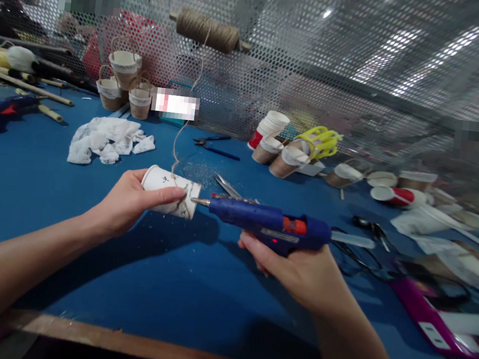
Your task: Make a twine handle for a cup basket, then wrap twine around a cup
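Observation:
My left hand [135, 199] is closed on a white paper cup [167, 182] with dark printed marks, which lies on its side in the air above the table. The thumb presses on the cup's wall. A strand of twine [177, 143] runs down to the cup from a spool [208, 31] on the mesh wall. In my right hand [294, 269] is a blue hot glue gun [248, 214], with a clear glue stick [351, 239] out of its back. Its metal nozzle points left and is at the cup's right end; whether it touches I cannot tell.
Scissors [228, 186] and pliers [221, 147] lie behind the cup. White crumpled cloth [106, 136] is at the left, near twine-wrapped cups [139, 103]. More cups [289, 161] stand at the back right. A purple power strip [426, 319] and cables lie right; another glue gun [3, 109] lies far left.

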The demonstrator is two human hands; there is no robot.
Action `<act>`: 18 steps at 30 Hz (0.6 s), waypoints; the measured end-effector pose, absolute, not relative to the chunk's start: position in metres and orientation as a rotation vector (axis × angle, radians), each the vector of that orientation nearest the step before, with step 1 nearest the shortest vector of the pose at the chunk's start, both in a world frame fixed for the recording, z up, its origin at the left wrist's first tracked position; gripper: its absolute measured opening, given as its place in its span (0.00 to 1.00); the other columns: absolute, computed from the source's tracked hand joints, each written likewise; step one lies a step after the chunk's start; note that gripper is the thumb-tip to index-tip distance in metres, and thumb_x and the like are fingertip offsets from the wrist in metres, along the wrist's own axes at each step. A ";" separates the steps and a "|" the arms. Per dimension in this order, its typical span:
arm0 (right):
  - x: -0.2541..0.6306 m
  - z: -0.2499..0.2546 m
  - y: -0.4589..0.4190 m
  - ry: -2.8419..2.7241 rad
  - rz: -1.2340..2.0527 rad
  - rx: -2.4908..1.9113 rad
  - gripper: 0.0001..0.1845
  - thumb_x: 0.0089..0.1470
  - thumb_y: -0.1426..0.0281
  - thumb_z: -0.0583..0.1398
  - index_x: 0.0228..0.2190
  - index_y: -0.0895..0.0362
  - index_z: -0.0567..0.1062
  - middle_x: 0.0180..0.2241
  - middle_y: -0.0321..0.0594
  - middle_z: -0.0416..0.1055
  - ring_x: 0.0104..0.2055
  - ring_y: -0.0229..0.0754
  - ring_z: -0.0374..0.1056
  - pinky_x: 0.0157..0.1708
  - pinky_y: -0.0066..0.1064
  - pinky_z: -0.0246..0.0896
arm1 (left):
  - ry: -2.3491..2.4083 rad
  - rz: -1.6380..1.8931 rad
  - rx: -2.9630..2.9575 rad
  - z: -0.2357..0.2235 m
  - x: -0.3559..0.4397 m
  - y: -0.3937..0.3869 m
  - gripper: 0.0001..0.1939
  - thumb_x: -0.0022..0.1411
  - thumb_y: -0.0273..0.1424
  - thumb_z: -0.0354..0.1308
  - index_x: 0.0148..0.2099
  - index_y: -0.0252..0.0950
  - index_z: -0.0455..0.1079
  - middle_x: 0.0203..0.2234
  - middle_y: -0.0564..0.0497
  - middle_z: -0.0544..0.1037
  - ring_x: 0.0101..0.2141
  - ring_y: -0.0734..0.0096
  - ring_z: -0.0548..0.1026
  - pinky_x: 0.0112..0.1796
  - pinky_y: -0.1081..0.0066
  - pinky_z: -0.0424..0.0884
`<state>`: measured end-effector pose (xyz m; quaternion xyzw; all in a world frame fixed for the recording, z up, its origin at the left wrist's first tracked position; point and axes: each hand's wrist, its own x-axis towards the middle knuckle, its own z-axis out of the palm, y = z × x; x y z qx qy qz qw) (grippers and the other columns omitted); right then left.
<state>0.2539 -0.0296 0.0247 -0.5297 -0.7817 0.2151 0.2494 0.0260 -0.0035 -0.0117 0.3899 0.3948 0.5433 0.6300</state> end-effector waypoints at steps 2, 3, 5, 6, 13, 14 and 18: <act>0.253 0.026 -0.030 -2.142 0.580 -1.441 0.10 0.47 0.62 0.56 0.20 0.53 0.71 0.13 0.32 0.65 0.17 0.37 0.63 0.17 0.28 0.59 | 0.906 1.248 0.884 -0.012 0.026 -0.003 0.09 0.40 0.26 0.68 0.28 0.31 0.73 0.24 0.51 0.79 0.24 0.75 0.75 0.29 0.75 0.72; 0.253 0.026 -0.030 -2.139 0.585 -1.444 0.10 0.47 0.63 0.56 0.20 0.53 0.71 0.13 0.32 0.65 0.17 0.36 0.63 0.17 0.28 0.59 | 0.909 1.250 0.889 -0.012 0.026 -0.003 0.10 0.40 0.26 0.68 0.28 0.31 0.73 0.24 0.51 0.79 0.24 0.75 0.75 0.30 0.75 0.72; 0.253 0.027 -0.030 -2.113 0.613 -1.450 0.10 0.47 0.63 0.56 0.21 0.54 0.71 0.13 0.32 0.65 0.16 0.36 0.62 0.17 0.27 0.59 | 0.912 1.259 0.913 -0.013 0.026 -0.003 0.10 0.40 0.26 0.68 0.28 0.32 0.73 0.24 0.51 0.79 0.24 0.74 0.75 0.30 0.74 0.72; 0.253 0.027 -0.030 -2.090 0.637 -1.457 0.10 0.48 0.63 0.56 0.21 0.54 0.71 0.13 0.32 0.65 0.16 0.35 0.62 0.17 0.27 0.60 | 0.914 1.267 0.928 -0.014 0.026 -0.003 0.10 0.40 0.26 0.68 0.28 0.32 0.73 0.24 0.52 0.78 0.24 0.75 0.75 0.30 0.75 0.72; 0.255 0.024 -0.025 -1.921 0.831 -1.459 0.12 0.48 0.60 0.57 0.24 0.56 0.71 0.18 0.35 0.68 0.16 0.33 0.61 0.15 0.25 0.60 | 0.921 1.299 1.012 -0.014 0.025 -0.004 0.10 0.39 0.27 0.68 0.29 0.32 0.73 0.24 0.51 0.78 0.25 0.75 0.74 0.28 0.77 0.71; 0.256 0.023 -0.024 -1.918 0.836 -1.459 0.12 0.48 0.60 0.57 0.24 0.56 0.72 0.18 0.36 0.68 0.16 0.34 0.61 0.15 0.25 0.61 | 0.921 1.298 1.017 -0.014 0.025 -0.005 0.10 0.40 0.27 0.68 0.29 0.31 0.73 0.24 0.51 0.78 0.24 0.75 0.74 0.28 0.77 0.71; 0.254 0.022 -0.024 -1.900 0.812 -1.475 0.12 0.48 0.60 0.57 0.24 0.56 0.72 0.17 0.36 0.67 0.16 0.34 0.61 0.15 0.26 0.61 | 0.924 1.291 1.029 -0.015 0.025 -0.005 0.10 0.40 0.27 0.68 0.28 0.32 0.73 0.23 0.52 0.77 0.24 0.76 0.73 0.27 0.77 0.71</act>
